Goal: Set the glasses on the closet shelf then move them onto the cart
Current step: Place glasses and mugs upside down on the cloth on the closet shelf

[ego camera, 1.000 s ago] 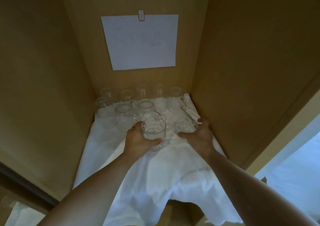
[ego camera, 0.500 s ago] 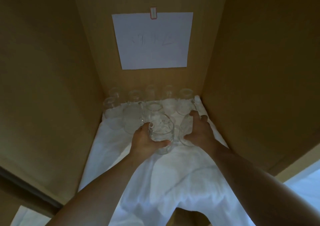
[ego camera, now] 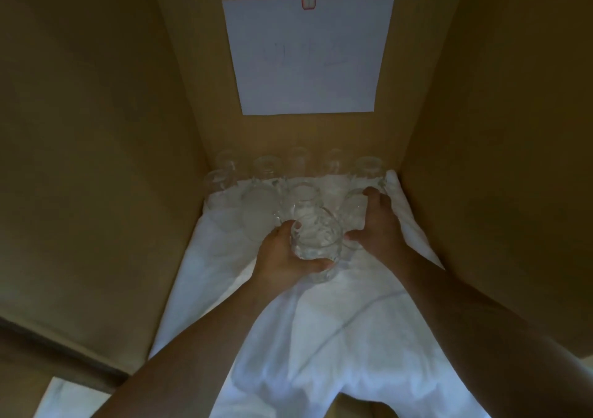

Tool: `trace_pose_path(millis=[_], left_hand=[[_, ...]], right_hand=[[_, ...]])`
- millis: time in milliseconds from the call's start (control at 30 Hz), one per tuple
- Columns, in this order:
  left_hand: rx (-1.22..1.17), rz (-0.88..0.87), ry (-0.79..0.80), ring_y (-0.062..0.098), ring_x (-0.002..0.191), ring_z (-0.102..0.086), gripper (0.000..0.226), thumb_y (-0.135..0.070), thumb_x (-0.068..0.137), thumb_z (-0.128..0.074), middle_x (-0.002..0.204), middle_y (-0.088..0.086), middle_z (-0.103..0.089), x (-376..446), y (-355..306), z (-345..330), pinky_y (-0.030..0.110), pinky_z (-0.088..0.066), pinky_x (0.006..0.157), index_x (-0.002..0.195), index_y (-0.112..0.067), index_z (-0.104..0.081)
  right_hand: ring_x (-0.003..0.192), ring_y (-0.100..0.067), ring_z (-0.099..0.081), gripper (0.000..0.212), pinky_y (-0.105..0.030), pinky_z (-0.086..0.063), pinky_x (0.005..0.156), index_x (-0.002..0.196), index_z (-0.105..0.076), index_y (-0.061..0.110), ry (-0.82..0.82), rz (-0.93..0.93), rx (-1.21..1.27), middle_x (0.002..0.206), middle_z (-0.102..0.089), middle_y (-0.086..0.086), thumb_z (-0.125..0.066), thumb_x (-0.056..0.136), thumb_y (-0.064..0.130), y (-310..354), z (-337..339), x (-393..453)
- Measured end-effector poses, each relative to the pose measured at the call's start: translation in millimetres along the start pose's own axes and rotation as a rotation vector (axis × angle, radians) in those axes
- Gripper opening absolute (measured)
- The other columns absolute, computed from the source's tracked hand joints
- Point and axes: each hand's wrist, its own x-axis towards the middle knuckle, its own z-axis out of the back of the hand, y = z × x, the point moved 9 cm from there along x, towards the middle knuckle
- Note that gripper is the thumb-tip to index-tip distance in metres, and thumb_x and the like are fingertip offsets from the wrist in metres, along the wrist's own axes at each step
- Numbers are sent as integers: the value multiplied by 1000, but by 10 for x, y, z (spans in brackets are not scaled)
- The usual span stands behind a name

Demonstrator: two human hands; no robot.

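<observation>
Both bare forearms reach forward, nearly parallel. The left hand (ego camera: pixel 282 254) curls its fingers and thumb around a glass (ego camera: pixel 316 244); the right hand (ego camera: pixel 377 225) wraps another glass (ego camera: pixel 354 210) just beside it.

Dim tan wooden side walls (ego camera: pixel 80 161) are seen; a white paper sheet (ego camera: pixel 308 55) is clipped to the back panel (ego camera: pixel 192 64).

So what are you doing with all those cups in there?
A person is putting clear glasses into a closet. The left hand grips one glass just above the white cloth on the shelf. The right hand holds another glass beside it. More glasses stand in rows at the back.
</observation>
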Motion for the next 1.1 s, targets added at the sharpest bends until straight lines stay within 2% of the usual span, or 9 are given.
trace_pose_path(millis=[100,233,400,500,667,767,933,1033,1100], left_hand=[[-15,8,-3,3,100,-57,75,-40,56,-99,99,-28,-53,13,-20,14,0,-36,78,113,-34,-50],[-3,20,-12,7,102,-59,76,-41,55,-99,104,-21,-57,20,-31,23,15,-43,88,115,-34,-51],[-4,22,-17,3,98,-57,75,-39,56,-99,98,-30,-53,20,-29,19,2,-38,79,113,-36,-50],[3,25,-22,5,102,-58,81,-41,56,-98,100,-28,-54,1,-31,13,11,-42,85,123,-31,-54],[33,20,-34,10,112,-60,92,-46,54,-98,119,-13,-61,-70,-32,-21,11,-40,85,132,-24,-55],[55,17,-38,14,116,-61,94,-48,52,-98,122,-10,-63,-101,-94,-19,18,-41,88,132,-23,-53],[149,33,-10,24,126,-57,123,-60,51,-94,138,4,-58,-138,-216,-15,32,-45,99,152,-28,-31],[147,31,-11,23,124,-58,118,-61,50,-94,134,2,-60,-207,-267,9,31,-47,97,149,-27,-39],[18,47,-10,19,120,-60,113,-55,49,-97,130,-3,-62,-277,-284,3,29,-49,98,146,-29,-44]], right_hand=[[133,-36,-44,111,-40,-43,102,153,-24,13,38,33,-44,150,-31,-21,-93,66,18,34,-81,91],[128,-37,-48,111,-42,-47,101,153,-22,13,40,54,-66,150,-28,-21,-92,68,21,82,-153,165],[121,-39,-52,106,-44,-49,98,151,-26,12,10,79,-70,147,-31,-23,-91,68,18,119,-185,200],[125,-40,-50,108,-44,-48,101,153,-24,13,28,88,-68,150,-28,-22,-91,69,22,103,-205,227],[151,-37,-18,105,-47,-29,120,158,-19,21,22,39,-21,164,-6,-22,-86,77,29,19,-149,115],[148,-37,-23,95,-48,-31,118,158,-23,20,-101,-33,-20,162,-16,-21,-80,82,25,-93,-34,-214],[137,-33,-39,81,-38,-35,112,149,-39,14,-109,-196,91,150,-41,-17,-79,80,22,-362,-87,-814],[132,-27,-45,74,-33,-39,109,144,-45,18,-62,-261,173,143,-47,-12,-80,80,25,-425,-129,-1042],[126,-24,-51,75,-32,-46,102,142,-46,22,-31,-307,278,139,-50,-7,-83,77,29,-425,-118,-1137]])
